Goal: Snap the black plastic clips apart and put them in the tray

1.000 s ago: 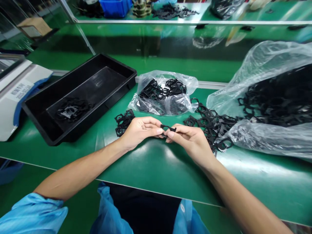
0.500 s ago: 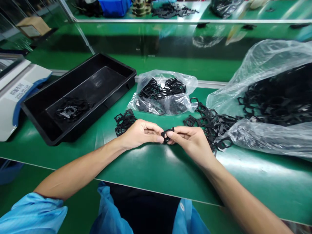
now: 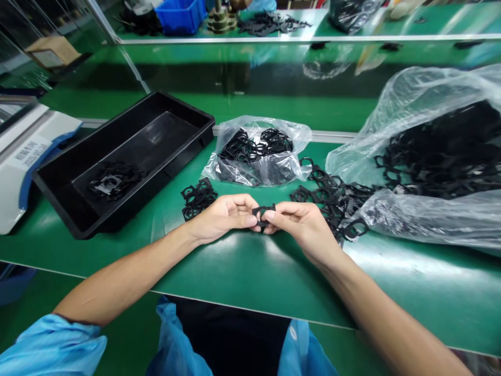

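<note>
My left hand and my right hand meet over the green table, both pinching one small black plastic part between fingertips. A little stack of black parts lies just left of my left hand. Loose black parts spill from a large clear bag to the right of my right hand. A smaller clear bag of parts sits behind the hands.
A black tray holding several black parts stands at the left. A white and blue machine is at the far left edge. Behind, a second bench carries a blue bin and more black parts.
The black part between my fingertips has been turned and bent from a flat strip into a more bunched shape. Both hands stay close together at the same spot.
</note>
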